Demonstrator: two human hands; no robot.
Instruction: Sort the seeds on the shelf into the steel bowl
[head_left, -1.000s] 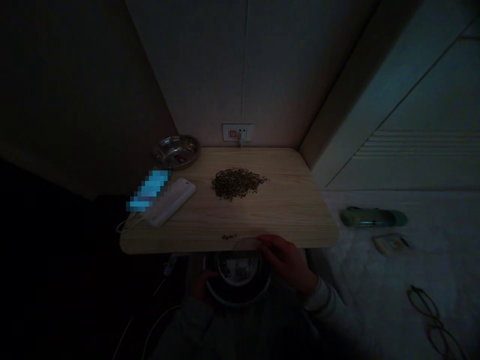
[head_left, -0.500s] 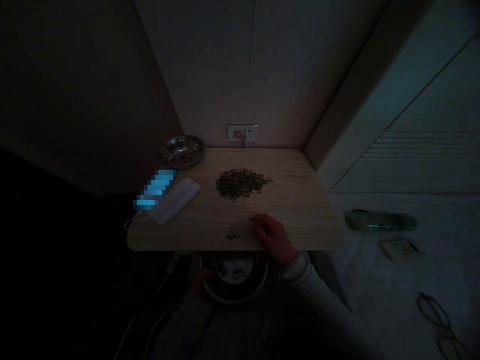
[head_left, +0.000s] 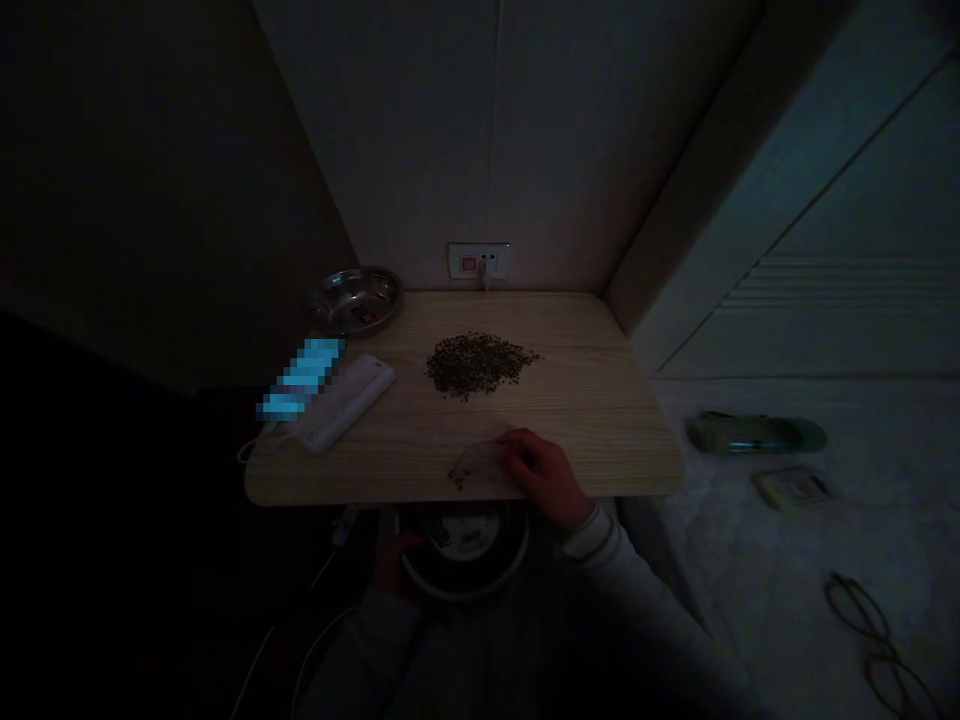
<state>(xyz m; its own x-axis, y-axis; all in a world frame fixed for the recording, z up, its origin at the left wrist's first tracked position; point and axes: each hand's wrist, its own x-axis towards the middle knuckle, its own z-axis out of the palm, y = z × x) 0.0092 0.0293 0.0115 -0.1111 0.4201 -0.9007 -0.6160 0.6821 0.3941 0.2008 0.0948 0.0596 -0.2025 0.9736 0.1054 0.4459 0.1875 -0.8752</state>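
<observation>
My right hand (head_left: 544, 472) is closed over the near edge of the small wooden table (head_left: 600, 400). It pinches a thin, see-through sheet (head_left: 480, 458), whose material the dimness hides. A few small dark seeds (head_left: 457, 482) lie by the sheet's left edge. Farther back, a spread pile of similar dark seeds or beans (head_left: 480, 365) covers the middle of the table. Below the front edge, my left hand (head_left: 394, 562) grips the left side of a round bowl (head_left: 465, 590) with a pale rim. The bowl is partly hidden under the tabletop, and its contents are unclear.
A metal bowl (head_left: 360, 300) stands at the back left. In front of it are a lit phone (head_left: 304, 380) and a white power bank or strip (head_left: 345, 405) with cables. A wall socket (head_left: 478, 261) is behind. At right lie a green bottle-like object (head_left: 757, 435) and a cord (head_left: 862, 610).
The see-through sheet has shifted or tilted slightly, and the few seeds beside it lie a bit nearer the table's front edge. Both hands stay nearly in place; the view moved slightly.
</observation>
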